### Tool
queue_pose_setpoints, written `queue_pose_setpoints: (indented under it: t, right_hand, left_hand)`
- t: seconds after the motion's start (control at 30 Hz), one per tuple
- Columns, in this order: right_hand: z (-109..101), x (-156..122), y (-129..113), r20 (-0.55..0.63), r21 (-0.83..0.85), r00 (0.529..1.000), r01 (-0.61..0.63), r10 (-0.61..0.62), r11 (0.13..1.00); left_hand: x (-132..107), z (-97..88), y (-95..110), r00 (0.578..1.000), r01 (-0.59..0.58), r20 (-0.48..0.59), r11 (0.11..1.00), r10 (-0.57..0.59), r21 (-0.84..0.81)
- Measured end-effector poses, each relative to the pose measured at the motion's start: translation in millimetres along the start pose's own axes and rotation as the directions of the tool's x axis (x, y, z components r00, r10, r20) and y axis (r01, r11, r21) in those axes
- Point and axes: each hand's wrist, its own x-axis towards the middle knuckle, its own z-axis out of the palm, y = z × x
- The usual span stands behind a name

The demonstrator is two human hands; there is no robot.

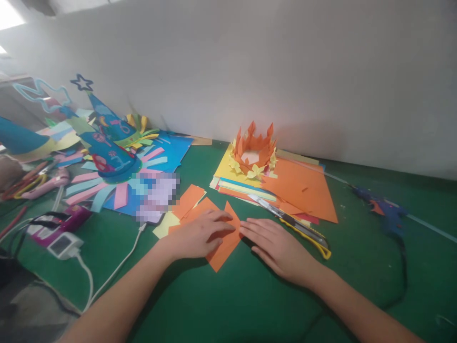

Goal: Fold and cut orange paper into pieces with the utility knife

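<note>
My left hand lies flat, fingers stretched out, on a folded orange paper piece on the green table. Beside it my right hand also lies flat with fingers together, its fingertips touching the paper's right edge. Neither hand grips anything. More orange paper scraps and a yellow scrap lie just beyond my left hand. A yellow utility knife rests right behind my right hand.
An orange paper crown with yellow flowers sits on a stack of coloured sheets. Blue paper cone hats with strips fill the left. A blue glue gun lies right; a charger and white cable lie front left.
</note>
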Motion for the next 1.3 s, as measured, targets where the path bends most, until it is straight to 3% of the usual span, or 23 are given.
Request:
queue_pose_setpoints:
  t: [0.1,0.33,0.73,1.1,1.3]
  right_hand:
    - [4.8,1.1,-4.0,0.061,-0.003,0.997,0.044,-0.044,0.999]
    - [5.0,0.6,-6.5,0.056,-0.053,0.996,0.065,-0.062,0.996]
    - [6.9,7.9,-18.8,0.072,-0.099,0.997,-0.016,0.023,0.995]
    - [-9.0,-4.3,-8.3,-0.075,-0.110,0.985,-0.162,0.154,0.981]
    - [-11.9,-15.7,13.5,-0.179,-0.197,0.949,-0.293,0.259,0.936]
  left_hand:
    - [-0.1,0.6,-0.2,1.000,0.014,-0.006,1.000,-0.014,-0.001]
    - [0.4,2.2,0.4,1.000,0.008,-0.005,0.999,-0.008,0.038]
    - [1.4,4.1,1.0,1.000,0.005,-0.019,0.999,-0.004,0.041]
    - [0.0,2.4,2.6,1.000,0.009,-0.019,0.999,-0.008,0.033]
    - [0.9,1.4,4.4,1.000,0.018,-0.024,0.999,-0.017,0.036]
